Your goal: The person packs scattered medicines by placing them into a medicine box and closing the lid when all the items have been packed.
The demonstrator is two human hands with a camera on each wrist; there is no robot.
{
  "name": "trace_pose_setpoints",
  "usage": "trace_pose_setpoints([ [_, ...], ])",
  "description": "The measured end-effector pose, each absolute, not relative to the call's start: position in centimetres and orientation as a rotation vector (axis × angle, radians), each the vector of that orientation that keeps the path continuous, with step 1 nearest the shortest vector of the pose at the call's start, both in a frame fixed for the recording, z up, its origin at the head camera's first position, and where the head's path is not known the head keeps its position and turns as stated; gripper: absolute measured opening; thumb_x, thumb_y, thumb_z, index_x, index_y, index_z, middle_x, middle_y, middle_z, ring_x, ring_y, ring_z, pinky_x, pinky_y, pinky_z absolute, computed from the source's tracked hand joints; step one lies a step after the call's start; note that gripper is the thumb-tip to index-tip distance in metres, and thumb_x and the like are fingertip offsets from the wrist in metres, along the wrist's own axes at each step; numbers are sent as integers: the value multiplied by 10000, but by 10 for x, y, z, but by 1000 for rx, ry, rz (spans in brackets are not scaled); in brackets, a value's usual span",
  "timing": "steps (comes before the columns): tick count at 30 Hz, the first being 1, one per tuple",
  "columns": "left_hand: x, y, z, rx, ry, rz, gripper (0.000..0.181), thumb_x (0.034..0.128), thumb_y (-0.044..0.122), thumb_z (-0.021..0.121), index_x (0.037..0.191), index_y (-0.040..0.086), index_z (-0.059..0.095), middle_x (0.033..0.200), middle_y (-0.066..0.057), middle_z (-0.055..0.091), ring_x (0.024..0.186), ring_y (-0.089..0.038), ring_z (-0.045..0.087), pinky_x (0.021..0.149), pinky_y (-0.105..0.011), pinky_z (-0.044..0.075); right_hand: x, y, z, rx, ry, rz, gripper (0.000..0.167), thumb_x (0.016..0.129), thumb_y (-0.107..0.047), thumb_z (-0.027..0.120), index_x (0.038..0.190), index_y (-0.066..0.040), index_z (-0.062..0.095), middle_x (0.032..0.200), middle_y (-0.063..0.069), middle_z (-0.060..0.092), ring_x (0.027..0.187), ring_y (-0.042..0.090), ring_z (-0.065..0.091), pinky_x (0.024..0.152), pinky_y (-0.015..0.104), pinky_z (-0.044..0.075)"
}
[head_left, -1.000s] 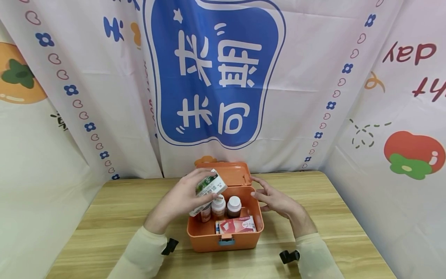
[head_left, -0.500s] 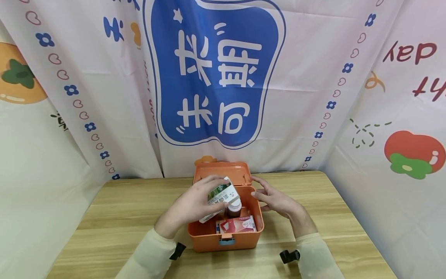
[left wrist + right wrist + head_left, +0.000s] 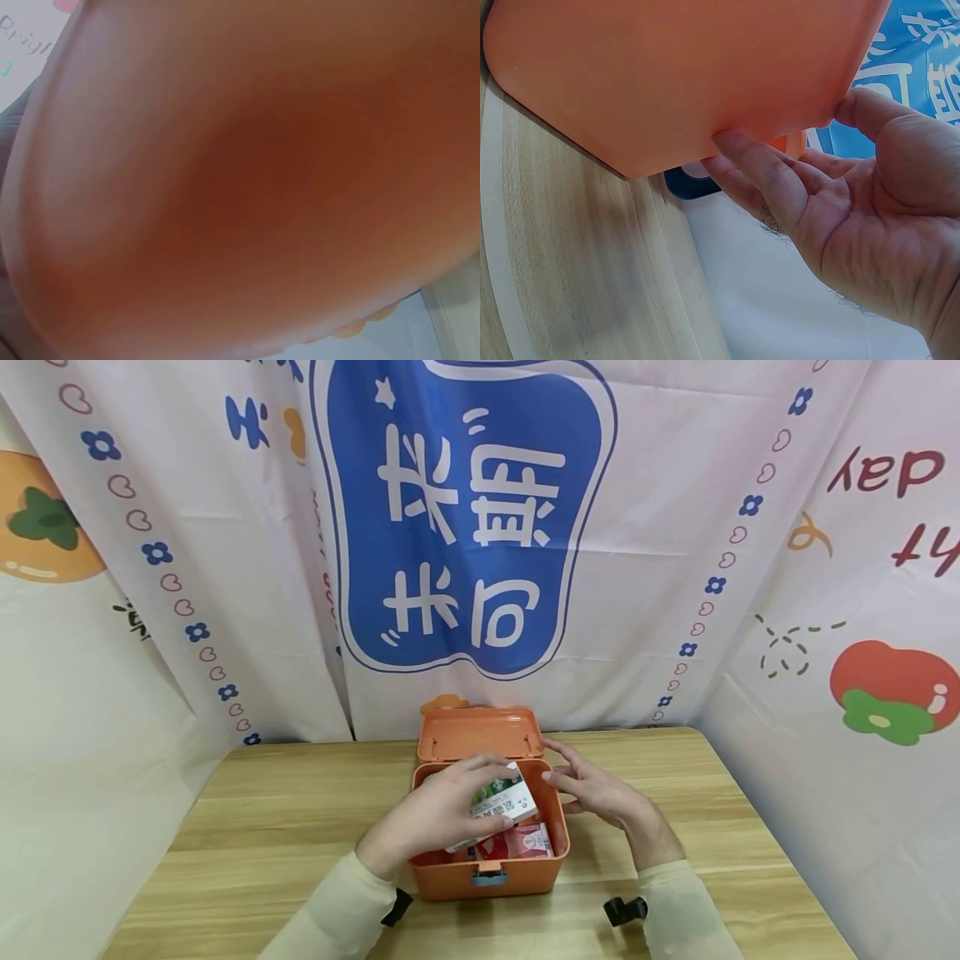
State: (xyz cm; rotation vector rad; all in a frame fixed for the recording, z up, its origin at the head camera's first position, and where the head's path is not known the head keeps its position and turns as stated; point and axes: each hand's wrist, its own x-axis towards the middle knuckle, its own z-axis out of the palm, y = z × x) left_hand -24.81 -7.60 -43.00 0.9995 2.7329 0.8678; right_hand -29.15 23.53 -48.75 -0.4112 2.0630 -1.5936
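An orange storage box (image 3: pixel 442 882) stands on the table with its lid (image 3: pixel 480 735) tipped back. My left hand (image 3: pixel 438 810) grips a white-and-green medicine carton (image 3: pixel 517 803) by its edges, tilted inside the box opening. Below the carton, a red-and-white carton (image 3: pixel 531 842) lies along the front of the box. Hand and carton hide the box's left part. At the right rear corner, my right hand (image 3: pixel 600 789) holds the box, thumb at the rim and fingers against the outer wall (image 3: pixel 682 67). The left wrist view is mostly filled by blurred skin.
The wooden table (image 3: pixel 285 827) extends to both sides of the box. Behind it hangs a printed white curtain (image 3: pixel 637 568), close to the lid. A blue latch (image 3: pixel 490 879) sits on the box's front. Each wrist wears a black mount (image 3: pixel 625 911).
My left hand has moved right and down with the medicine carton, lowering it into the box. The white-capped bottles seen before are now covered. My right hand stays in place.
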Motion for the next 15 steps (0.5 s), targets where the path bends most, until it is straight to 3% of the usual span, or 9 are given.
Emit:
trace_pose_setpoints([
  [15,-250,-55,-445,1106,2661,656,603,1074,549,850,1624,344,711,1698,81,681,1573,-200,653,1352,-571,530,-292,236,-486,-436,2045,-1604,787,1269,-292,550,1901,-207,88,1774,380,492,1552,463,657,1225,634,628],
])
